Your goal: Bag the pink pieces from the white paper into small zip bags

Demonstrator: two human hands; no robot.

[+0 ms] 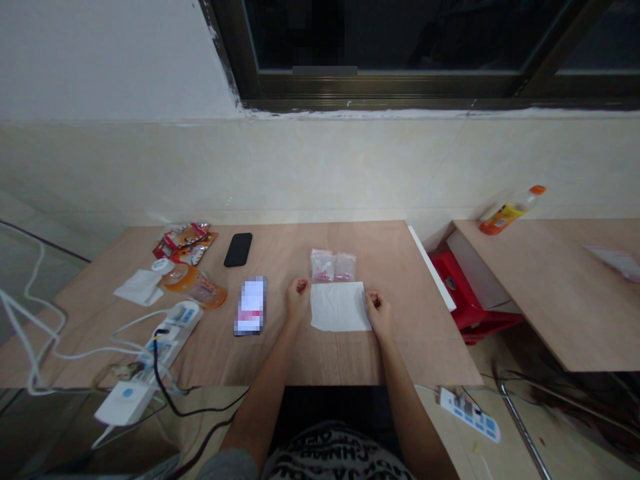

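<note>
My left hand (297,298) rests curled on the light wooden table (280,243), against the left edge of a flat white paper napkin (339,307). My right hand (379,313) is curled at the napkin's right edge. Nothing shows between the fingers of either hand. Just beyond the napkin lie two small clear plastic bags (323,265) (345,267) holding something pink. The bags sit side by side, out of reach of neither hand's fingers but not touching them.
On the table's left stand a power strip (173,333) with cables, an orange-tinted plastic container (195,287), snack packets (185,243), a white tissue (140,287), a black phone (239,249) and a phone with a blurred screen (251,305). A red stool (465,293) stands to the right.
</note>
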